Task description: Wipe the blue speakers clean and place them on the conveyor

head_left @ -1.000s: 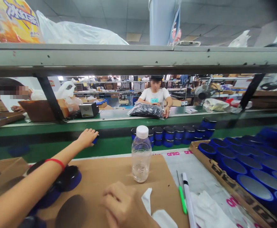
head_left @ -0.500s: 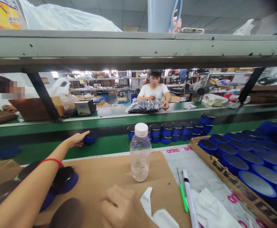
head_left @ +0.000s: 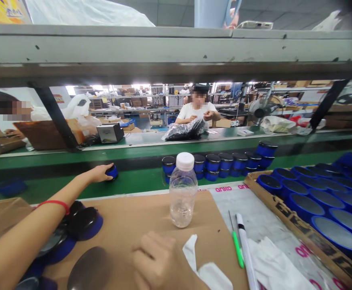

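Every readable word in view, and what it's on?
"anko": pink, repeated on the whitish sheet; some copies partly covered.
Orange-yellow packet: lettering cut off, unreadable.
Right-hand carton: dark print, unreadable.
Small box, red wall sign: too small to read.

Workshop interior, brightly lit. Grey panelled ceiling (head_left: pixel 174 11) at top. Long pale overhead shelf (head_left: pixel 151 48) crosses the full width; its front edge is chipped in dark spots, underside in shadow. Dark slanting post (head_left: pixel 56 117) beneath it at left, a similar one at right. Green worktop (head_left: pixel 139 171) runs side to side below, with a dark band along it. Beyond: multi-level racks (head_left: pixel 136 98), crowded, details too small to read. Patch of bluish floor (head_left: pixel 144 122) between. Fan (head_left: pixel 258 109) right of centre. Pale wall (head_left: pixel 25 94) at left; bright lights (head_left: pixel 70 90) glare nearby.
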`<state>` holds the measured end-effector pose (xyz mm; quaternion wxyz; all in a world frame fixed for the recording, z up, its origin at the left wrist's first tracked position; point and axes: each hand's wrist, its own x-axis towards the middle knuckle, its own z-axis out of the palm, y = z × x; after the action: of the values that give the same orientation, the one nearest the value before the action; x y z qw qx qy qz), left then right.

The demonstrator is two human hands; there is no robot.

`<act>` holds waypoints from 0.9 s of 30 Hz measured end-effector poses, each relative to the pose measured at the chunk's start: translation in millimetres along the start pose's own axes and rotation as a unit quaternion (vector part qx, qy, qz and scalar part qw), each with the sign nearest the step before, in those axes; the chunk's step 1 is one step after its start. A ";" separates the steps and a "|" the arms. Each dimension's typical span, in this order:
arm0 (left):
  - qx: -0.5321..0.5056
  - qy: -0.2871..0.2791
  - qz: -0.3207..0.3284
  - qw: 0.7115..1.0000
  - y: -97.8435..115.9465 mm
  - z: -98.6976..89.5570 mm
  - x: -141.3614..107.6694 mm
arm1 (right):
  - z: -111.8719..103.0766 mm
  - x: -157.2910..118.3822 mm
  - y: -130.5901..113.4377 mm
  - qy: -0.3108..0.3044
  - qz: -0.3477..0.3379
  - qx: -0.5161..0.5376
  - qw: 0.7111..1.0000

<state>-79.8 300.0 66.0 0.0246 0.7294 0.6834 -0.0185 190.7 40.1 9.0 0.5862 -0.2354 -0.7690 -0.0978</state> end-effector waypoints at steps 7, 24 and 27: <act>-0.013 0.034 0.024 0.999 24.2 -11.8 -31.5 | -11.7 6.9 -7.5 -0.030 0.067 -0.013 0.997; 0.063 -0.090 0.268 0.957 257.2 -35.7 8.6 | 9.9 -6.0 -5.2 0.063 0.030 -0.072 0.995; 0.056 -0.094 0.266 0.958 255.2 -23.2 19.0 | 15.9 -7.3 -6.4 0.079 0.040 -0.089 0.992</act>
<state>176.0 303.8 90.7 0.0520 0.8800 0.4571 -0.1184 175.5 39.5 -1.7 0.6253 -0.3085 -0.6987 -0.1604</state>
